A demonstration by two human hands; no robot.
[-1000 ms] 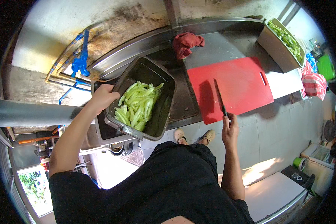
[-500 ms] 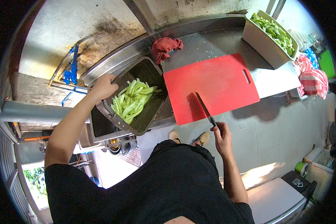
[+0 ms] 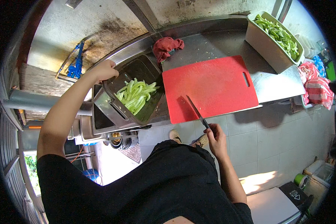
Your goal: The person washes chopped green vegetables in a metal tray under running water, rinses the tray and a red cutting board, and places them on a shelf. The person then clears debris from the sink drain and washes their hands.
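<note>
My left hand (image 3: 105,71) is closed on the left rim of a dark rectangular tub (image 3: 117,110), which tilts with that side raised. Pale green vegetable strips (image 3: 137,95) lie in a heap inside it. In my right hand (image 3: 216,139) is a kitchen knife (image 3: 198,112) with a dark handle. Its blade points up and left over the near edge of a red cutting board (image 3: 212,84). Nothing but small wet bits shows on the board. What the thumb and fingers of my left hand do behind the rim is partly hidden.
A beige bin (image 3: 263,43) full of green strips stands at the back right. Behind the board lies a dark red cloth (image 3: 167,48). Red-and-white plastic bags (image 3: 317,91) sit at the far right. Blue taps (image 3: 76,65) are on the wall at left.
My left hand has lifted the tub's left side, tilting it more to the right, and the strips have shifted right. My right hand with the knife has moved slightly left.
</note>
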